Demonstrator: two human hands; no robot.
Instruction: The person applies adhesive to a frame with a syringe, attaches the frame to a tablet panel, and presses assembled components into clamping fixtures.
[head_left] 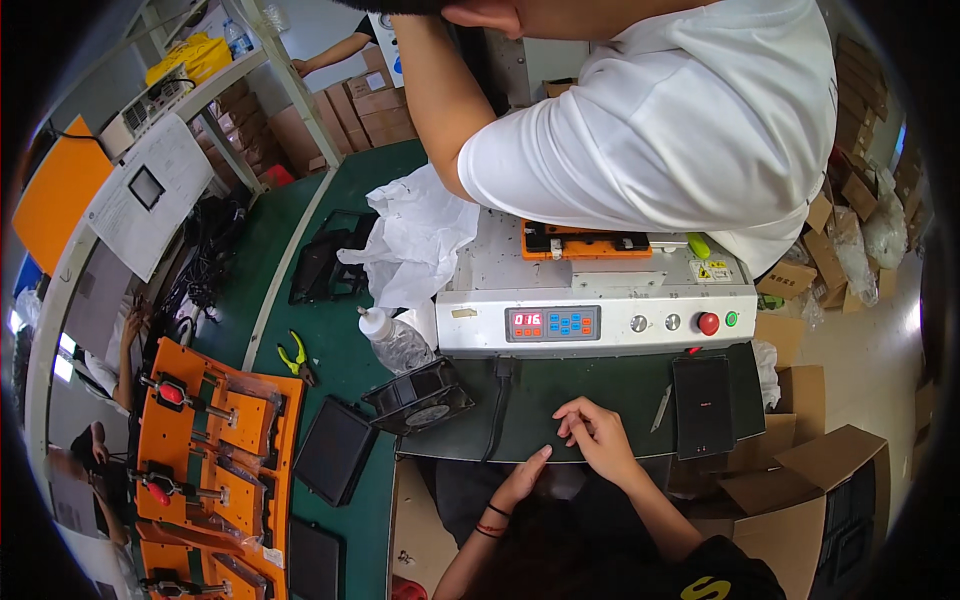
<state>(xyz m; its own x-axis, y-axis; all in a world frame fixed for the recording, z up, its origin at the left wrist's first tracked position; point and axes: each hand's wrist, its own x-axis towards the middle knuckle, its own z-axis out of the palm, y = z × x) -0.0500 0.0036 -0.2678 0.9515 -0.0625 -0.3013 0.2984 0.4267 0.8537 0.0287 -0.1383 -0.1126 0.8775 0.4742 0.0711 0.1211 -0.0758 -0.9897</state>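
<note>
The right hand point(600, 440) is hovering half-open and empty over the table point(590, 385); the left hand point(517, 484) is partly hiding its fingers, so I cannot tell its grip. A slim metal tool point(661, 408) is lying to the right, nearer the right hand, its long axis running near to far, the far end leaning right.

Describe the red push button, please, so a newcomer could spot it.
Find the silver benchtop machine. On its front, right of the digital display and two round metal controls, sits the red push button, larger than the green button beside it.
</note>
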